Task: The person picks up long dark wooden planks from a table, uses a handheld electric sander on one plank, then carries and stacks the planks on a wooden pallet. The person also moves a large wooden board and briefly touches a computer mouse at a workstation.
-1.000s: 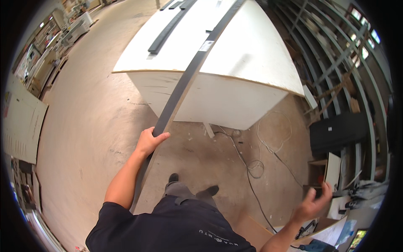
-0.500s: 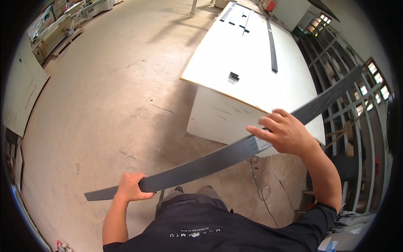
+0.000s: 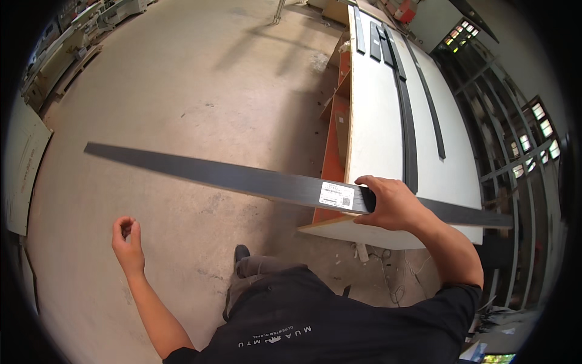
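A long dark grey board with a white label stretches across in front of me. Its left end reaches out over the floor and its right end passes over the near end of the white table. My right hand grips the board just right of the label, with thumb and fingers on opposite edges. My left hand is off the board, below its left part, fingers loosely curled with a gap to the thumb and nothing seen in them.
On the white-topped table with orange inner panels lie several dark strips. A metal rack stands along the right. Cables trail on the floor near the table. Machinery is at the far left.
My left hand has let go of the board and moved left. The board has swung round, its left end farther away and its right end nearer. More strips show on the table.
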{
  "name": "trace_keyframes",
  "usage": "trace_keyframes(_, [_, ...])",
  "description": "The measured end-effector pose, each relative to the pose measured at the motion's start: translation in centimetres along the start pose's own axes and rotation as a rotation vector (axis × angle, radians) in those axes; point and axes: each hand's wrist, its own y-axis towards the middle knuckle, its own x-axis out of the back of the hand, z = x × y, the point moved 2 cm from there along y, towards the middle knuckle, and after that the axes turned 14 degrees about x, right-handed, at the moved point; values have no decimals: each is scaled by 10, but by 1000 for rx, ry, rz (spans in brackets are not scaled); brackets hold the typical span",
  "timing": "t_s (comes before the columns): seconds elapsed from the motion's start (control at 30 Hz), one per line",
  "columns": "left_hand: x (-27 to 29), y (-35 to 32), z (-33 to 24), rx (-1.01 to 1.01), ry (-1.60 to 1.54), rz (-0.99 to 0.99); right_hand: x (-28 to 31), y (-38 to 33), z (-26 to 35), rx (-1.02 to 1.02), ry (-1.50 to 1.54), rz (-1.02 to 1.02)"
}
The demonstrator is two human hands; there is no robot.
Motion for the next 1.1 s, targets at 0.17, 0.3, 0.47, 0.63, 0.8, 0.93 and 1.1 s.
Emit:
trace_keyframes(0.17, [-47,77,124,394,-184,164,70,128,-11,-266,144,-64])
trace_keyframes(0.3, [-119,89,229,1009,-201,289,109,222,-57,-416,244,-251])
trace_keyframes(0.47, [-214,156,260,1181,6,689,151,327,-132,-590,304,-511])
trace_keyframes(0.63, [-290,345,191,989,22,582,219,398,-251,-759,202,-565])
trace_keyframes(0.8, [-387,510,110,833,-135,382,255,472,-417,-849,114,-693])
trace_keyframes(0.93, [-482,537,49,887,-113,358,271,551,-576,-899,187,-783])
trace_keyframes(1.1, [-586,512,-50,1032,199,716,290,629,-729,-1011,63,-735])
